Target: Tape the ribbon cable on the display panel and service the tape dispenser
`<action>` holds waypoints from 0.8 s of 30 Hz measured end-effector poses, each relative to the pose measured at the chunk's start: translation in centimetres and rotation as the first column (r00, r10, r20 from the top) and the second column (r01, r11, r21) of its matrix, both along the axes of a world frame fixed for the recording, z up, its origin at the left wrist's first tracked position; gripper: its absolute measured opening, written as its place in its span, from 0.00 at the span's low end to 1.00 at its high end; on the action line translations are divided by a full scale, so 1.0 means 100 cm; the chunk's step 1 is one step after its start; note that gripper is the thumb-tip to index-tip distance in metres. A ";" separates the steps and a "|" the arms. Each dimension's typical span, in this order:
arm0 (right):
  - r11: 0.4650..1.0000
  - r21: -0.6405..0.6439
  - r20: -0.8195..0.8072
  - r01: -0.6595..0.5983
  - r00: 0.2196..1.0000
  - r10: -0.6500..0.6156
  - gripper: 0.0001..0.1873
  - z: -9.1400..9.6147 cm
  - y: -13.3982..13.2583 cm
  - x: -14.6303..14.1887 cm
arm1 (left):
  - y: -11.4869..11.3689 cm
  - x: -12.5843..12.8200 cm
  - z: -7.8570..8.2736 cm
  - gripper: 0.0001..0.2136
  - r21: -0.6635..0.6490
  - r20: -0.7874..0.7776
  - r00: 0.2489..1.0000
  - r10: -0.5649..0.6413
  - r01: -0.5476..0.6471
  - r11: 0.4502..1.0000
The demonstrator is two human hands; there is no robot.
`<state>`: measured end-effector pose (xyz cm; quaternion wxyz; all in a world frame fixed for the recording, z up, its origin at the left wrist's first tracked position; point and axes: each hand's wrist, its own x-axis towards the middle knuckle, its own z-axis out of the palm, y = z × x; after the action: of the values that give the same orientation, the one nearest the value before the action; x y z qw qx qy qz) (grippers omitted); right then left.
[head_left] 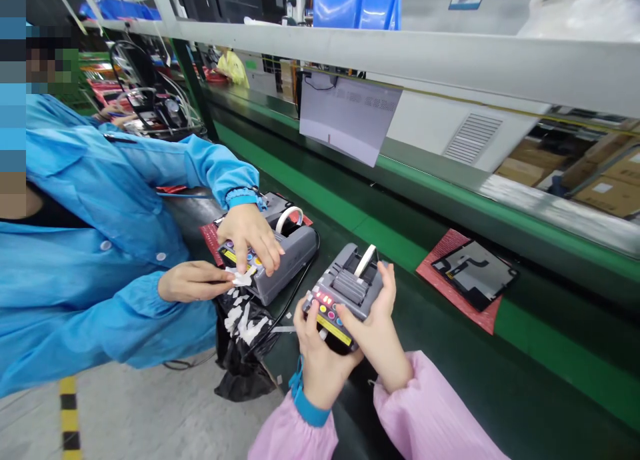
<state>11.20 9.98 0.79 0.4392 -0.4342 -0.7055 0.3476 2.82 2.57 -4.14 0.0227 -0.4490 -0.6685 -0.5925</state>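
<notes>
A grey automatic tape dispenser (349, 283) with a lit red display, coloured buttons and a narrow white tape roll (365, 261) is between my two hands at the bench edge. My left hand (323, 360), with a blue wrist strap, grips its near left corner, fingertips by the display. Along the right side, my right hand (383, 323) holds the body, its thumb by the buttons and its fingers near the tape roll. The underside of the dispenser is hidden. A short white piece (323, 334) shows under its front edge, close to my left fingers.
At left, a co-worker in blue has hands (250, 240) on a second tape dispenser (290, 263) and white tape scraps. More scraps lie on a black plastic bag (240, 363). To the right, a flat dark panel (474, 273) rests on pink bubble wrap (483, 321). A shelf rail (400, 53) crosses above.
</notes>
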 end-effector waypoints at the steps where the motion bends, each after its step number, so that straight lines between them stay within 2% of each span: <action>1: 1.000 0.000 0.007 -0.001 1.000 0.001 0.49 0.000 -0.005 0.001 | -0.005 0.000 0.000 0.49 0.008 0.009 1.000 -0.011 0.011 1.000; 5: 1.000 -0.001 -0.039 0.021 0.999 -0.021 0.45 0.005 -0.022 -0.004 | -0.014 0.002 0.000 0.49 0.014 0.043 0.998 -0.053 0.053 0.999; 10: 0.999 -0.008 -0.079 0.033 0.996 -0.033 0.41 0.006 -0.025 -0.010 | -0.012 -0.001 -0.002 0.51 -0.006 0.024 0.998 -0.066 0.066 0.998; 14: 0.999 -0.033 -0.027 -0.015 1.000 0.014 0.34 0.007 -0.014 0.018 | -0.024 -0.008 0.010 0.53 -0.125 -0.006 0.991 -0.134 0.132 0.983; 17: 0.984 0.014 0.189 -0.180 0.967 0.174 0.22 0.020 0.006 0.054 | -0.039 -0.019 0.028 0.44 -0.148 -0.070 0.981 -0.180 0.168 0.975; 20: 0.910 0.064 0.482 -0.410 0.811 0.331 0.17 0.037 0.029 0.078 | -0.048 -0.030 0.049 0.28 -0.098 -0.164 0.976 -0.144 0.129 0.987; 22: 0.866 0.105 0.599 -0.488 0.726 0.337 0.17 0.046 0.040 0.082 | -0.051 -0.036 0.061 0.21 -0.087 -0.215 0.973 -0.090 0.072 0.994; 24: 0.834 0.182 0.675 -0.520 0.684 0.279 0.17 0.052 0.046 0.079 | -0.052 -0.040 0.067 0.13 -0.091 -0.215 0.975 -0.047 0.028 0.995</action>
<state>19.12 14.57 5.97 0.1643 -0.2680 -0.9392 0.1379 -1.14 -2.65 2.54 0.0647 -0.5240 -0.6789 -0.5103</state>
